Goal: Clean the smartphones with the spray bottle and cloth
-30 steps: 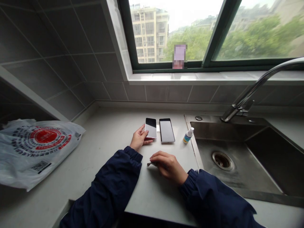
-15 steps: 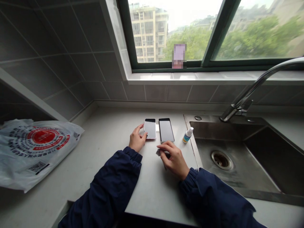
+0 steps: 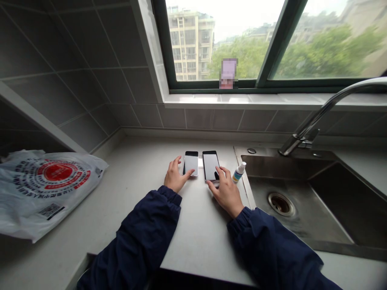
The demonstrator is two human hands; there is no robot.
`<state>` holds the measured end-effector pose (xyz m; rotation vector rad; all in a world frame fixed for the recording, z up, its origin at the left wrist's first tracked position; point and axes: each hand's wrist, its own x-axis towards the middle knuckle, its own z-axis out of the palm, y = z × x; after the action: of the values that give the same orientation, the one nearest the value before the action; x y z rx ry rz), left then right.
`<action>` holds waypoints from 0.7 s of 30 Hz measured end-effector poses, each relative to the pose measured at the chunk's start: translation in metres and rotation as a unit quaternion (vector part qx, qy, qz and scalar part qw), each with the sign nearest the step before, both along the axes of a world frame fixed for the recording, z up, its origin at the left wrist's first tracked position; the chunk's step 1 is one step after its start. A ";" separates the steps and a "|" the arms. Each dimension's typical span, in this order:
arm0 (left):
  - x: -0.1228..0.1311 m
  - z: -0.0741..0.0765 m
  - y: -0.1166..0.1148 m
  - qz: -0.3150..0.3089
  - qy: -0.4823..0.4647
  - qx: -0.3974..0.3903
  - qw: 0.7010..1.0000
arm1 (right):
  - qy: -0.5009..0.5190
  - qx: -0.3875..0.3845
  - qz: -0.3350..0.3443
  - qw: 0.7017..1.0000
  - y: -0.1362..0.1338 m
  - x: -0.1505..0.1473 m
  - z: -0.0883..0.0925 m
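Left hand (image 3: 175,177) spread, gripping nothing; right hand (image 3: 227,192) half-curled, hold unclear, at phones (image 3: 210,164): rightward slip could tip bottle (image 3: 239,172) over tabletop (image 3: 145,161) edge.

My right hand (image 3: 226,191) has come forward from the counter, and its fingers now spread over the near right part of the larger phone (image 3: 209,163) ahead of it, with the spray bottle (image 3: 238,175) just to their right. The small grey piece it pinched is now hard to make out. My left hand (image 3: 176,177) opens wider, fingers clear of the smaller phone (image 3: 190,160), thumb reaching across its near edge.
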<state>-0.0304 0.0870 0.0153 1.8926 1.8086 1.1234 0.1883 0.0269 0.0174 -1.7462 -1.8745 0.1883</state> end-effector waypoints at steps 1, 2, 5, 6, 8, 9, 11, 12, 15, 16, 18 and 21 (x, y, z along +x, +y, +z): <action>0.000 0.001 0.000 0.012 0.000 0.020 1.000 | -0.014 -0.007 -0.011 1.000 0.002 -0.001 0.001; 0.001 0.001 -0.001 0.019 -0.004 0.039 0.999 | -0.027 -0.015 -0.022 0.999 0.005 -0.002 0.002; 0.005 0.003 -0.004 0.000 -0.041 0.074 0.996 | -0.059 -0.042 -0.050 0.996 0.011 -0.007 0.004; 0.007 0.003 -0.005 -0.014 -0.059 0.077 0.995 | -0.065 -0.048 -0.058 0.995 0.013 -0.008 0.005; 0.011 0.004 -0.008 -0.040 -0.096 0.072 0.992 | -0.074 -0.052 -0.070 0.993 0.017 -0.011 0.005; 0.012 0.004 -0.009 -0.051 -0.114 0.065 0.990 | -0.078 -0.053 -0.074 0.993 0.018 -0.012 0.005; 0.014 0.004 -0.011 -0.071 -0.140 0.051 0.986 | -0.086 -0.056 -0.082 0.991 0.020 -0.014 0.005; 0.015 0.005 -0.012 -0.081 -0.148 0.044 0.985 | -0.091 -0.058 -0.084 0.991 0.021 -0.014 0.005; 0.016 0.006 -0.014 -0.102 -0.164 0.033 0.981 | -0.097 -0.065 -0.080 0.990 0.025 -0.015 0.005; 0.016 0.006 -0.014 -0.105 -0.169 0.031 0.980 | -0.096 -0.070 -0.079 0.990 0.027 -0.015 0.006; 0.016 0.006 -0.015 -0.108 -0.179 0.027 0.977 | -0.089 -0.083 -0.079 0.989 0.030 -0.015 0.007; 0.017 0.007 -0.015 -0.113 -0.190 0.020 0.975 | -0.078 -0.103 -0.084 0.988 0.033 -0.014 0.008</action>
<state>-0.0136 0.0720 0.0220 1.7055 1.3396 1.3366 0.1742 0.0598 0.0258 -2.1036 -1.8587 0.1906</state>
